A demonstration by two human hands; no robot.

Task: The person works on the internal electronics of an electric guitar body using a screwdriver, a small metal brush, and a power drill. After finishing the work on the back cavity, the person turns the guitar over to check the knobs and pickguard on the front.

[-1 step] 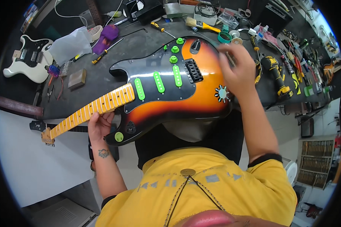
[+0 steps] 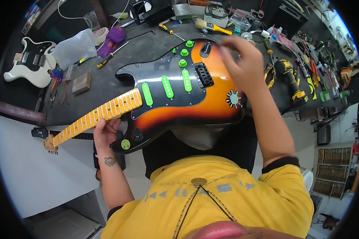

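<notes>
An electric guitar (image 2: pixel 223 71) with a sunburst body, black pickguard and bright green pickups and knobs lies across the near edge of the bench and my lap. Its maple neck (image 2: pixel 92 116) slants down to the left, and no strings show on it. My left hand (image 2: pixel 103 131) wraps the neck from below, close to where it meets the body. Over the body's far right end hovers my right hand (image 2: pixel 247 59), thumb and forefinger apart near the black jack plate (image 2: pixel 205 48). Its other fingers are partly hidden, and I see nothing held in it.
A white guitar body (image 2: pixel 32 65) lies at the left, beside a crumpled translucent bag (image 2: pixel 75 47) and a purple cloth (image 2: pixel 112 39). Screwdrivers, a yellow-handled brush (image 2: pixel 217 28) and a yellow-black power drill (image 2: pixel 289 75) lie beyond and right of the guitar.
My right hand has shifted slightly left and away from me over the guitar's end, now covering the green tape roll. The guitar and my left hand stay put.
</notes>
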